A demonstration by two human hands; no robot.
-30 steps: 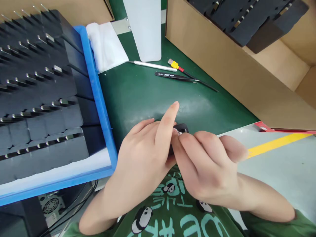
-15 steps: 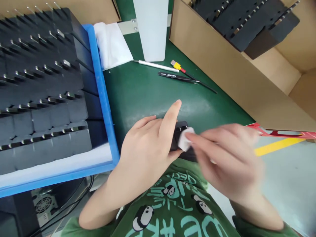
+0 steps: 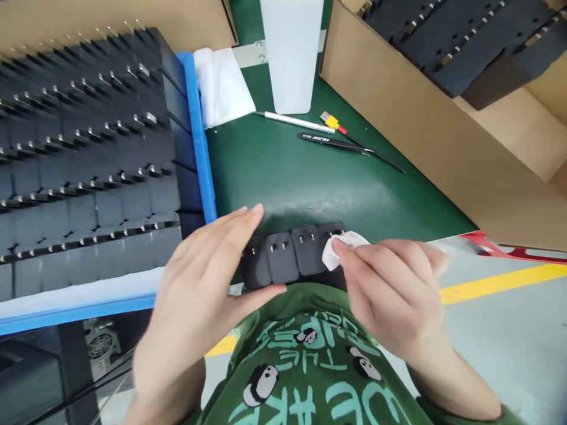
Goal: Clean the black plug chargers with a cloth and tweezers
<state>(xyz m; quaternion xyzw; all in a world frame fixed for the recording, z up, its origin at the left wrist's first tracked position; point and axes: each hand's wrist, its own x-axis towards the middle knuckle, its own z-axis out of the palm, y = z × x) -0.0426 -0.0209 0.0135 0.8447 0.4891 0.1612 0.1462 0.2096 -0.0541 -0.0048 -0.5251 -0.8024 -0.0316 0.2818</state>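
Observation:
Several black power adapters (image 3: 282,257) stand side by side in a row at the table's near edge, metal prongs facing up. My left hand (image 3: 201,277) is at the row's left end, fingers stretched out on the far side and thumb apart along the near side. It partly hides the leftmost adapter. A white cloth (image 3: 330,255) is pinched in my right hand (image 3: 394,286), against the face of the rightmost adapter. The cloth covers part of that adapter and its prongs.
A blue-rimmed tray (image 3: 201,147) on the left holds rows of black adapters. Beyond lie a folded white cloth (image 3: 224,88), a silver pen-like tool (image 3: 299,122), black tweezers (image 3: 332,142) and a USB cable (image 3: 349,137). A cardboard box (image 3: 398,124) with black adapters stands right.
My left hand has moved left and uncovered the row of adapters. My right hand still pinches the white cloth at the rightmost adapter. The view has shifted slightly.

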